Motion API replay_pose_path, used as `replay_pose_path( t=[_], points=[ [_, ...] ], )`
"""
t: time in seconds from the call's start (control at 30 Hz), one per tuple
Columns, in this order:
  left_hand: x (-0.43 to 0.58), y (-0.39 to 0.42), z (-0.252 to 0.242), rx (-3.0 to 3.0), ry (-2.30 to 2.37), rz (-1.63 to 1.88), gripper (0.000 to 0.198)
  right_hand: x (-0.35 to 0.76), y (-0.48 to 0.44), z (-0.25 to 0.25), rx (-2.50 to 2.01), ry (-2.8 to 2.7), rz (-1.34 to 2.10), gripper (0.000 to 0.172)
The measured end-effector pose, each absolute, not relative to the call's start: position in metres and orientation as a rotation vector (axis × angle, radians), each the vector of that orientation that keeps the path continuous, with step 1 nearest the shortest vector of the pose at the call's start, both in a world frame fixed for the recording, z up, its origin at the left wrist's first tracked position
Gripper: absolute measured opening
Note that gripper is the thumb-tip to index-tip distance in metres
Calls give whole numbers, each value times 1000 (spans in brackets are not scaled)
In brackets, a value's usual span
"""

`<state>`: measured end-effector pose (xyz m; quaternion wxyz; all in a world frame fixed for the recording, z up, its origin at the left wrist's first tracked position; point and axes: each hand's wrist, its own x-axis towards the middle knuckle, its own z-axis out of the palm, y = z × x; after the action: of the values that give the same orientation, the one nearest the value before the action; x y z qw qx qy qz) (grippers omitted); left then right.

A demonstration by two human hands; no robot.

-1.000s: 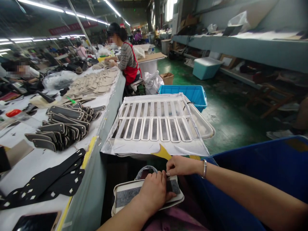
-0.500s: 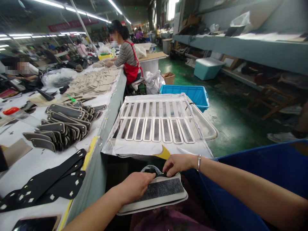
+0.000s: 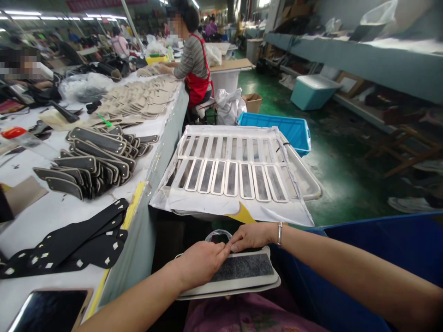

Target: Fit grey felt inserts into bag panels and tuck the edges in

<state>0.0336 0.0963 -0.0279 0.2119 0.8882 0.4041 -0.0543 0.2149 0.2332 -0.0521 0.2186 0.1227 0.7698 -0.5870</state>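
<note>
Low in front of me, over my lap, lies a flat white-edged panel (image 3: 245, 267) with a grey, felt-like centre. It looks like several layers lying together. My left hand (image 3: 202, 260) is closed over the panel's upper left part, with its thumb hidden. My right hand (image 3: 251, 236) is closed with bent fingers at the far edge, its fingertips meeting those of my left. Whatever is pinched there is covered by the fingers. A clear round rim (image 3: 218, 235) shows just behind the hands.
Ahead stands a white slatted rack (image 3: 221, 205) bearing a row of similar panels. On the left table are stacked grey strips (image 3: 92, 161), black pieces (image 3: 69, 240) and a phone (image 3: 51, 311). A blue bin (image 3: 380, 230) is at right. A co-worker (image 3: 197, 64) sits farther ahead.
My view has tilted down slightly and turned left. My hands have come together, fingertips now touching, and the black strip seen earlier at the panel's far edge is mostly covered.
</note>
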Motion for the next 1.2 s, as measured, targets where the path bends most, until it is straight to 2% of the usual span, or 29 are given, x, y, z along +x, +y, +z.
replay_pose_path(
  t=[0.27,0.6,0.83,1.2],
  points=[
    [-10,99,-4,2078,1081,85,49,217,235,-45,320,2075,-1710,50],
    [-18,93,-18,2167,1050,87,48,171,222,-46,247,2062,-1629,49],
    [-53,75,-22,1825,1176,491,43,166,224,-40,244,2020,-1709,45],
    [-68,59,-33,1860,1221,579,40,110,213,-37,168,1995,-1635,45]
  ],
)
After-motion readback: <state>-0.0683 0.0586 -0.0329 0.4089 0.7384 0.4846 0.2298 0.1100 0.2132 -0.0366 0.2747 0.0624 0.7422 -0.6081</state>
